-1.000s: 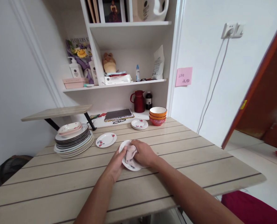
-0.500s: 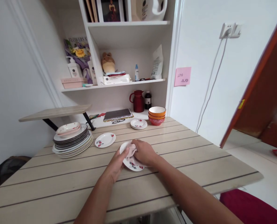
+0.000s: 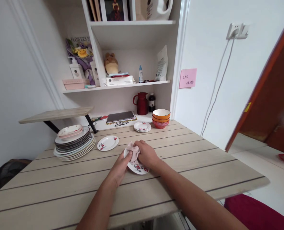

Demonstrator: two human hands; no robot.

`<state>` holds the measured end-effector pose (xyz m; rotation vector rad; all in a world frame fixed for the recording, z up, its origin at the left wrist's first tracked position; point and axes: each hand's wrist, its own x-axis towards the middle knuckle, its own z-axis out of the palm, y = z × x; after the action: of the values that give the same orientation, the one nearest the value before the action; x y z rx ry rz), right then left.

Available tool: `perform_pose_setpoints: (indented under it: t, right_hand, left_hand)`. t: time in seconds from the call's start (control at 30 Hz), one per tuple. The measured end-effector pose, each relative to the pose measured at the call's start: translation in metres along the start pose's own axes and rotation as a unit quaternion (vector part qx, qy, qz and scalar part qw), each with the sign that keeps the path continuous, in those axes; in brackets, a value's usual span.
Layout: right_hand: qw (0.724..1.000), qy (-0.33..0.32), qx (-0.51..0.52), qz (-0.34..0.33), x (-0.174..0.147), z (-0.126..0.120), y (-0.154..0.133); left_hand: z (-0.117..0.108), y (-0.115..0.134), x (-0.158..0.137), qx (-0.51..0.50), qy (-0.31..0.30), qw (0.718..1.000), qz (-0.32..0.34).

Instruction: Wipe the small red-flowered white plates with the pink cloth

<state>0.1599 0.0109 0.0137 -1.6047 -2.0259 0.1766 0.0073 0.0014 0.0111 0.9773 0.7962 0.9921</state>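
My left hand [image 3: 121, 166] grips the left edge of a small white plate [image 3: 139, 168] with red flowers and dark leaves, thumb on top. Closed on a pale pink cloth [image 3: 134, 154], my right hand [image 3: 148, 155] presses it against the plate's upper face. The plate is tilted above the wooden table [image 3: 84, 188], and its far right part is hidden by my right hand and the cloth. Just beyond my left hand lies a similar flowered plate [image 3: 108, 143]. Farther back sits a short stack of flowered plates [image 3: 142, 126].
At the left stands a tall stack of plates [image 3: 74, 150] beside a raised wooden stand [image 3: 57, 115]. Stacked bowls [image 3: 161, 118] stand at the back right, before a dark red jug [image 3: 142, 103]. A laptop [image 3: 120, 117] and glasses [image 3: 121, 124] lie near the shelves.
My right hand and the cloth have shifted up and left across the plate, uncovering more of its lower flowers. My left hand keeps its hold on the edge.
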Motion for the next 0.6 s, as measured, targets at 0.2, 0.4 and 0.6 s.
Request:
perform_pose_setpoints:
  t: [0.2,0.4,0.6]
  right_hand:
    - [1.0,-0.017,-0.009,-0.012,-0.003,-0.0066,-0.0023]
    - [0.996,-0.031,0.024,-0.085,-0.004,-0.0091,-0.0061]
    - [0.992,0.001,0.098,-0.084,-0.0036,-0.005,-0.0043]
  left_hand:
    - [0.0007,-0.0015,-0.0006,0.014,0.004,1.0,0.013]
    - [-0.0005,-0.0027,0.0019,0.01,-0.006,1.0,0.013]
    - [-0.0017,-0.0039,0.0037,0.04,0.003,0.999,0.009]
